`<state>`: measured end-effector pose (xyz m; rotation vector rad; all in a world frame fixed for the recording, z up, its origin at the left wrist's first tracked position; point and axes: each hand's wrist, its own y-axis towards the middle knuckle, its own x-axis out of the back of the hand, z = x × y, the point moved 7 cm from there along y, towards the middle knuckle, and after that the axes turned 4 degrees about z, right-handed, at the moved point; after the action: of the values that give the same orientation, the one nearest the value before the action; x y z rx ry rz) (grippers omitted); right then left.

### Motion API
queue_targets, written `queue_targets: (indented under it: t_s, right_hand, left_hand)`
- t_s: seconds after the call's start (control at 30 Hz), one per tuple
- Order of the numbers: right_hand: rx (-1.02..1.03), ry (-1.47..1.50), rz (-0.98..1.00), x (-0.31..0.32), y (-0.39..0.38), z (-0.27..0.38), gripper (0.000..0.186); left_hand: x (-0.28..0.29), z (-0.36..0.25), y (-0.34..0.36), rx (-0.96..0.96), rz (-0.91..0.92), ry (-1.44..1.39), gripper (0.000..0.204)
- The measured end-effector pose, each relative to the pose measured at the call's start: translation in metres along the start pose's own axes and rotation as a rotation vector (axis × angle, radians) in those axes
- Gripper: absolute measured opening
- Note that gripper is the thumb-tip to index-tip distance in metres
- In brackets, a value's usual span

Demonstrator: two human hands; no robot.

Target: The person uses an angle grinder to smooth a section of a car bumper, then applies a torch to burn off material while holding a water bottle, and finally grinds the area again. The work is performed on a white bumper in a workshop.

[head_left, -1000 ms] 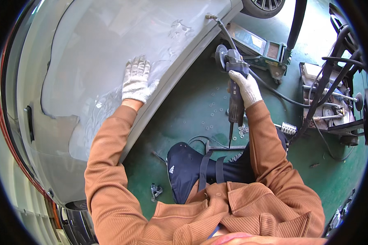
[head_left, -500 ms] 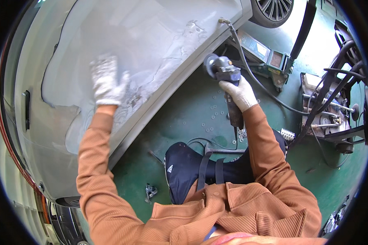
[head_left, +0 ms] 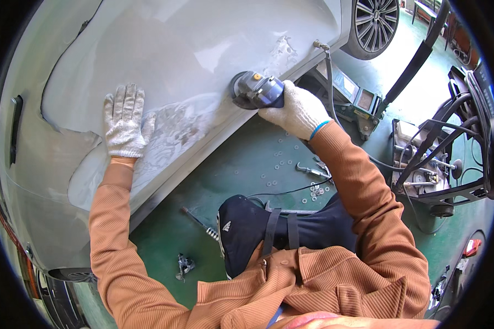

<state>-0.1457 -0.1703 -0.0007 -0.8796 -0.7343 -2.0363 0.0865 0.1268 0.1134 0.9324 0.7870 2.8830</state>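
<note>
My right hand [head_left: 297, 111], in a white knit glove, is wrapped round an angle grinder [head_left: 256, 89]. The grinder's round disc sits at the lower part of the silver-grey car door [head_left: 164, 49]; I cannot tell whether it touches. My left hand [head_left: 125, 122], gloved too, lies flat on the door with fingers stretched out. Between the hands runs a sanded patch [head_left: 182, 122] with scuffed, dull marks. A clamp with a cable [head_left: 322, 46] is fixed to the door's lower edge near the wheel.
Beneath the car's side stands a green floor jack [head_left: 357, 104] with a long black handle. A wheeled cart [head_left: 422, 159] with thick black cables is at the right. Washers [head_left: 316, 192] and a metal hook tool [head_left: 312, 170] lie on the green floor near my legs.
My right hand has brought the grinder left from over the floor to the door. My left hand has settled flat, slightly lower and further left. The view has shifted a little.
</note>
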Motion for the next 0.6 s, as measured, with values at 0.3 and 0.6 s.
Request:
queue_targets:
  t_s: [0.3,0.6]
  right_hand:
    - [-0.024,0.023,0.034,0.019,0.008,0.007,0.076]
    - [-0.094,0.061,0.159,0.031,0.011,0.011,0.077]
  left_hand:
    - [0.010,0.004,0.004,-0.015,-0.035,-0.022,0.065]
    - [0.008,0.004,0.003,-0.008,-0.052,-0.057,0.067]
